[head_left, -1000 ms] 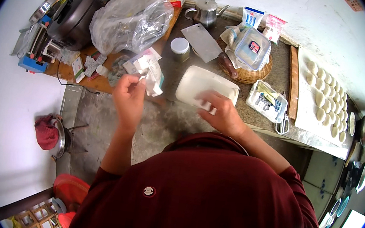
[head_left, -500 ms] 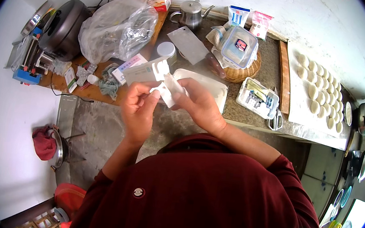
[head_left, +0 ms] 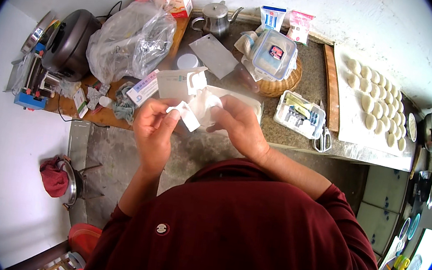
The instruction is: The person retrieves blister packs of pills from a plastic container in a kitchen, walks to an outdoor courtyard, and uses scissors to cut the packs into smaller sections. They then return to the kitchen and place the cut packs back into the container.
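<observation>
My left hand (head_left: 152,133) pinches a small white cardboard carton (head_left: 172,84) by its lower side, its end flaps folded out toward me. In my right hand (head_left: 241,128), fingers closed together, is a crumpled whitish, translucent wrapping (head_left: 204,106). It sits at the carton's open end; its exact kind and any contents are unclear. Behind my right hand stands a white plastic tub (head_left: 255,103), partly hidden. A flat purple-and-white box (head_left: 143,87) lies just left of the carton. Past the carton is a white round lid (head_left: 187,62).
A clear box of small items (head_left: 299,115) and scissors (head_left: 324,141) lie at the counter edge. Behind are a basket (head_left: 287,84), lidded container (head_left: 274,55) and metal teapot (head_left: 216,20). Dough rounds (head_left: 378,109) cover a board at right. A plastic bag (head_left: 131,38) and cooker (head_left: 71,41) stand left.
My hands have drawn slightly apart. The whitish wrapping now shows more spread out between them, beside the carton's flaps. The view has shifted slightly.
</observation>
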`<control>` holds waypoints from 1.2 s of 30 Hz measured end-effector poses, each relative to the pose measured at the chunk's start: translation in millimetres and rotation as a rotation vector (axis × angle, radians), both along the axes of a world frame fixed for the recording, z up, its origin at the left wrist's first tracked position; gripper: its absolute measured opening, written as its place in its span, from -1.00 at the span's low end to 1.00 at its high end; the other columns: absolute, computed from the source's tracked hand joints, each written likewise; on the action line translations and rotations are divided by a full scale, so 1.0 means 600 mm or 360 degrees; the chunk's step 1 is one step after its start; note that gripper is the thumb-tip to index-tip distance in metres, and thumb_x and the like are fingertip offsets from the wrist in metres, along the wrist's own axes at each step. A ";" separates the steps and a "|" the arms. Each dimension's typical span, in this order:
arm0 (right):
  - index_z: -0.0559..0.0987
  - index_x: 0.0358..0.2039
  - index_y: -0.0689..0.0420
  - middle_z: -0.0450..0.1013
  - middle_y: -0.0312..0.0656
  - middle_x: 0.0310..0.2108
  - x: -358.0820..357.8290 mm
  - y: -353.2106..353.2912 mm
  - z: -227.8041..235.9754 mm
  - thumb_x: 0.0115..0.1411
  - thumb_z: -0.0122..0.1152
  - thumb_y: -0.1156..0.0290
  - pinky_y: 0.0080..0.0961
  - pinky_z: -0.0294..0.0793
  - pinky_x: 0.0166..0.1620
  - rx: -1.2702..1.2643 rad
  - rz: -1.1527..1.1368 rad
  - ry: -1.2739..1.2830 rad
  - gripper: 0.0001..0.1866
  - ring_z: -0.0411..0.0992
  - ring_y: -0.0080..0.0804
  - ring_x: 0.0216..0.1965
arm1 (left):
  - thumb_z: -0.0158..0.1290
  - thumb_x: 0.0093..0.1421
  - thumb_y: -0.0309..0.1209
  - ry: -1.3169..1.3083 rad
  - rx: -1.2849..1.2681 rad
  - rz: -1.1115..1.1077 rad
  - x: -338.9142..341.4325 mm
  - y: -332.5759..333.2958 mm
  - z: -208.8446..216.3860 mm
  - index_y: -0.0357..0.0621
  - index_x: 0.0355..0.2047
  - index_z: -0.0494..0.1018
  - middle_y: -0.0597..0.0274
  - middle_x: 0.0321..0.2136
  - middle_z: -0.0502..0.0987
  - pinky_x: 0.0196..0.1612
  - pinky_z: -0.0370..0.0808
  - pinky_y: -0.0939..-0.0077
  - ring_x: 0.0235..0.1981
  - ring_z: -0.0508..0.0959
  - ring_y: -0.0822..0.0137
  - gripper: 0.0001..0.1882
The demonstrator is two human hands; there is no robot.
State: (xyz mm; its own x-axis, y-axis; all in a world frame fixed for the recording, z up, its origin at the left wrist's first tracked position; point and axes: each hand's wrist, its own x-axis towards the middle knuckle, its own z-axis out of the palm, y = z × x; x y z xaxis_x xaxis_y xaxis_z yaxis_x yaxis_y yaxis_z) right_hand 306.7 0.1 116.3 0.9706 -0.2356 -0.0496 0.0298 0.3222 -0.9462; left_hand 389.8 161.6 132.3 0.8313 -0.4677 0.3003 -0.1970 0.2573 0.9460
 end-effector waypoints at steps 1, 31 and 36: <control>0.44 -0.26 0.31 0.43 -0.21 -0.34 -0.002 -0.002 0.002 0.21 0.03 0.43 -0.57 0.48 -0.30 -0.0024 0.0005 0.0007 -0.81 0.42 -0.52 -0.37 | -0.06 0.15 -0.62 0.0009 -0.0013 0.0005 0.000 -0.001 0.000 -0.25 -0.39 0.31 0.12 -0.25 0.47 -0.18 0.34 0.65 -0.30 0.43 0.53 -0.95; 0.51 -0.19 0.22 0.49 -0.24 -0.41 0.151 -0.096 -0.006 0.04 0.23 0.43 -0.59 0.42 -0.24 -0.0942 0.0062 0.0186 -0.70 0.40 -0.62 -0.34 | -0.09 0.22 -0.23 0.0889 -0.0057 0.0176 0.122 0.154 -0.057 -0.18 -0.20 0.33 0.13 -0.26 0.45 -0.07 0.37 0.27 -0.20 0.45 0.20 -0.72; 0.49 -0.20 0.26 0.50 -0.02 -0.41 0.340 -0.176 0.058 0.00 0.14 0.43 -0.43 0.42 -0.25 -0.1439 -0.0623 -0.0043 -0.68 0.47 -0.34 -0.35 | -0.20 0.24 -0.46 0.1041 -0.0017 0.0315 0.116 0.221 -0.098 -0.24 -0.29 0.33 0.13 -0.40 0.47 -0.17 0.42 0.38 -0.35 0.48 0.29 -0.87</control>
State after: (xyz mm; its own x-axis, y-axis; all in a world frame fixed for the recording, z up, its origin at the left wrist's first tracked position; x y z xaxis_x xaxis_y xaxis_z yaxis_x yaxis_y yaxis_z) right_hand 510.9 -105.5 151.3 0.8141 -0.4788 0.3288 0.0055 -0.5597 -0.8287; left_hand 459.2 294.5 73.7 0.9129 -0.2881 -0.2893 0.3701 0.2852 0.8841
